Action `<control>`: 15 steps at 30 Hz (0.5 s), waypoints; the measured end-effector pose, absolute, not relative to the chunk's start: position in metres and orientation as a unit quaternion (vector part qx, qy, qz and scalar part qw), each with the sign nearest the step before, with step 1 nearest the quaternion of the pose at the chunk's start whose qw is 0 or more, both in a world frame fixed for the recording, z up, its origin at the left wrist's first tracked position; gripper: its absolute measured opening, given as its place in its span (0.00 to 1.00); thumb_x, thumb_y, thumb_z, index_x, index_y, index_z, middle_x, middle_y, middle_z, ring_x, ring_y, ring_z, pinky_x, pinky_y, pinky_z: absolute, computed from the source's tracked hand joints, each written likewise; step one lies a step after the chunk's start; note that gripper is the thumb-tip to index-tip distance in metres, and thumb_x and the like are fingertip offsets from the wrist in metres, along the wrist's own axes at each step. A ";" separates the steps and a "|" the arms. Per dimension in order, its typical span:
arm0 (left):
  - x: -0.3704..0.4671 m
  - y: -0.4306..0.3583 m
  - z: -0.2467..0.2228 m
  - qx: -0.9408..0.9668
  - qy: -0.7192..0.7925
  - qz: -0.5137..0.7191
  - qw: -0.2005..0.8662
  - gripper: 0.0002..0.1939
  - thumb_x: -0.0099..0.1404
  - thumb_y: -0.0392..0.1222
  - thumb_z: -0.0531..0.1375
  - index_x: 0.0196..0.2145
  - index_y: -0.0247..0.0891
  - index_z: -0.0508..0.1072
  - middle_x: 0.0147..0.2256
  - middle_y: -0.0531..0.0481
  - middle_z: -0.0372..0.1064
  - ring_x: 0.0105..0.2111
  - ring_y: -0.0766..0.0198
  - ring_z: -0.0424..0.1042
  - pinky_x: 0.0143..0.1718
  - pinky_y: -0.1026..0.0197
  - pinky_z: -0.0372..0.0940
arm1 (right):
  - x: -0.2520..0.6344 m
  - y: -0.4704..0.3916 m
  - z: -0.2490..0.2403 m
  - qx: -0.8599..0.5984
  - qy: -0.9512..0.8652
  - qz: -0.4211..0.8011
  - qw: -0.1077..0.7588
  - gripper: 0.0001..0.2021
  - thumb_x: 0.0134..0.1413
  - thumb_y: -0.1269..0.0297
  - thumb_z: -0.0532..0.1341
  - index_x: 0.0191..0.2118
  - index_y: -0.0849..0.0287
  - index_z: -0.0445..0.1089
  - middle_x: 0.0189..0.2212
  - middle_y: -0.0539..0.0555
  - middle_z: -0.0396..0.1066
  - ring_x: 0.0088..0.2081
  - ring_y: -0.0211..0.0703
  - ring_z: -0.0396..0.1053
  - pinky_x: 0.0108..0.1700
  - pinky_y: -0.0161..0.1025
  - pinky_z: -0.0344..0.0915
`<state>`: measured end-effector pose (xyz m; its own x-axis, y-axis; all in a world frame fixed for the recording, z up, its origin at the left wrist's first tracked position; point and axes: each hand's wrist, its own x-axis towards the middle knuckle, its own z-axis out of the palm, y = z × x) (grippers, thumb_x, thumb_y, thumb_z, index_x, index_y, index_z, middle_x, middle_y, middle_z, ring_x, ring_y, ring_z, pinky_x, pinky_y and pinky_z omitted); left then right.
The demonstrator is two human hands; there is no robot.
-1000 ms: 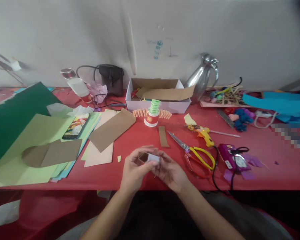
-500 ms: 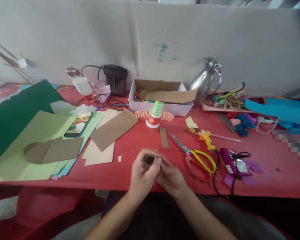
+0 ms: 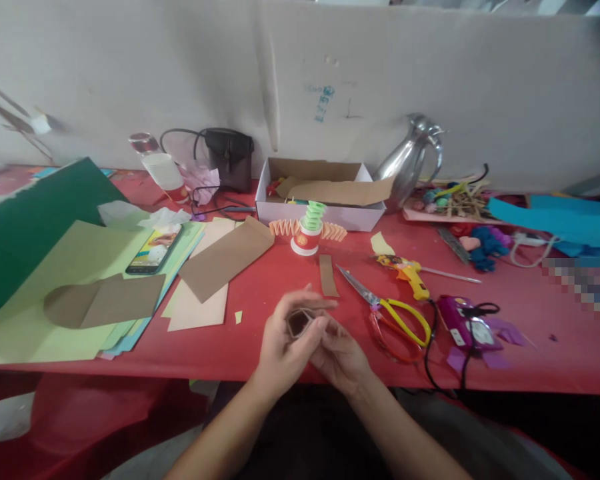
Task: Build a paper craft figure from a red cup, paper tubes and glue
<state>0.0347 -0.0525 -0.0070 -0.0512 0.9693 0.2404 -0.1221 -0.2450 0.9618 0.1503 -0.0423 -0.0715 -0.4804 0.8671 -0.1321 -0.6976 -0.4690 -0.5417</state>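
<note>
Between my hands, above the table's front edge, is a small folded brown card tube, its open end facing up. My left hand wraps round it with the thumb across the near side and the fingers behind. My right hand grips its right side with bent fingers, partly hidden by the left thumb. Just beyond lies a brown card strip. A red and white paper cup with a folded green paper spring on top and peach paper springs at both sides stands farther back. Scissors with red and yellow handles lie to the right.
A yellow hot glue gun and a magenta corded box lie at right. Coloured sheets, brown card and a phone cover the left. Behind stand a white box, a steel jug and a black bag.
My left fingers have lifted and straightened somewhat over the brown tube, and its opening shows wider and more angular. Both hands stay in about the same place.
</note>
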 end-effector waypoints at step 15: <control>0.046 -0.055 0.005 0.529 0.456 0.617 0.363 0.10 0.62 0.37 0.64 0.23 0.41 0.72 0.24 0.57 0.76 0.24 0.66 0.74 0.56 0.45 0.65 | 0.147 -0.044 -0.078 -0.228 -0.221 0.830 0.459 0.17 0.41 0.56 0.74 0.36 0.53 0.71 0.37 0.50 0.74 0.45 0.46 0.73 0.53 0.45 0.68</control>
